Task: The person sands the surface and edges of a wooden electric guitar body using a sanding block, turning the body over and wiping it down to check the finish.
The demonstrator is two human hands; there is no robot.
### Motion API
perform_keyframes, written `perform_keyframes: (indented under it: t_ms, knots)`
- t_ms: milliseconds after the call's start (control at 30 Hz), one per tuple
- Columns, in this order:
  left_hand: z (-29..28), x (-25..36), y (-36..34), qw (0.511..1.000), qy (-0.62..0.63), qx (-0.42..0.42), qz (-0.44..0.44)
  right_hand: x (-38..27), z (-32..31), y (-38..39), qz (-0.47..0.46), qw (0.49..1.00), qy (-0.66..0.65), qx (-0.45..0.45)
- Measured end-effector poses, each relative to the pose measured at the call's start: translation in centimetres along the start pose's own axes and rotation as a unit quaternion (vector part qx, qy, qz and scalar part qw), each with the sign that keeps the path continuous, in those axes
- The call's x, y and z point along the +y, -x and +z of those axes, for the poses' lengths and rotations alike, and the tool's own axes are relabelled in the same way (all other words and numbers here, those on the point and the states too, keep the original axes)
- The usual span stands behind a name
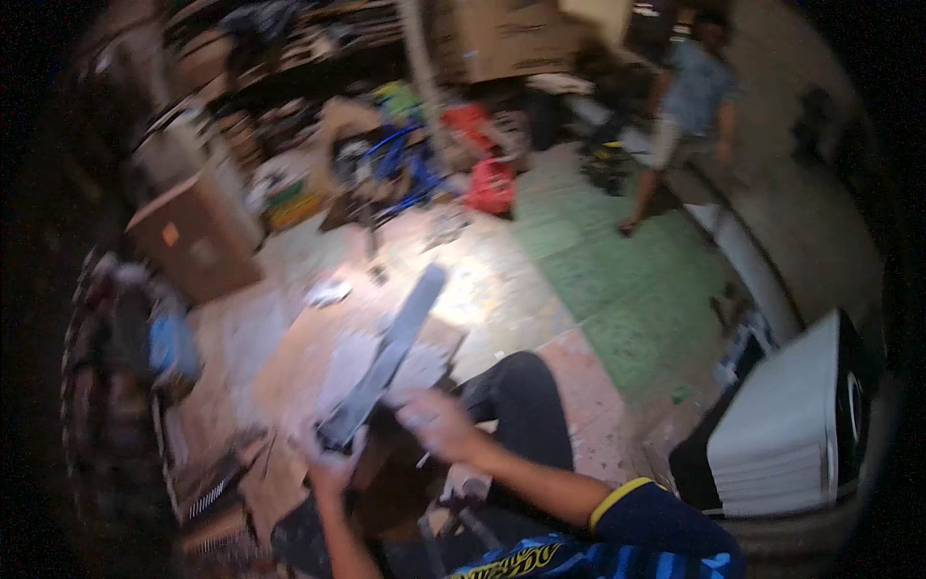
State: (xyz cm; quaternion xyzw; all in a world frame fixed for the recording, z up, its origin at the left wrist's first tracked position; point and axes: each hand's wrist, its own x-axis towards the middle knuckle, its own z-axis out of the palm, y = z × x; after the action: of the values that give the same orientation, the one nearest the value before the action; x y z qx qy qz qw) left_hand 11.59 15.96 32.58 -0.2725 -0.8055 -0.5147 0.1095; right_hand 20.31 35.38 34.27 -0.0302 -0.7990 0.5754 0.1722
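Observation:
A long, flat grey bar point(394, 349) slants away from me, its near end low and its far end over the brightly lit floor. My left hand point(333, 463) is closed around the dark near end of this bar. Just right of it, my right hand point(436, 425) has its fingers curled in beside the bar. Motion blur hides what those fingers hold, and whether they touch the bar is unclear. Beneath both hands lies a flattened cardboard sheet point(289, 372), with a pale, jagged-edged piece point(349, 362) on it.
A brown box point(198, 241) stands at left. Blue tubing point(400, 164) and a red bag point(492, 185) lie in clutter ahead. Green floor tiles point(617, 289) stretch to the right, where a person point(690, 106) stands. A white-and-black appliance casing point(776, 425) sits close at right.

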Motion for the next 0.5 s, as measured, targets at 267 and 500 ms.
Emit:
perform_keyframes:
  t_ms: [267,500]
  knots:
    - [0.1,-2.4,0.7,0.996,0.080,-0.009,-0.050,0.3,3.9,-0.5,-0.160,0.973,0.165,0.021]
    - [-1.2,-2.0,1.2,0.996,0.008,0.003,-0.084,0.3,4.9,-0.3,-0.162,0.970,0.178,0.003]
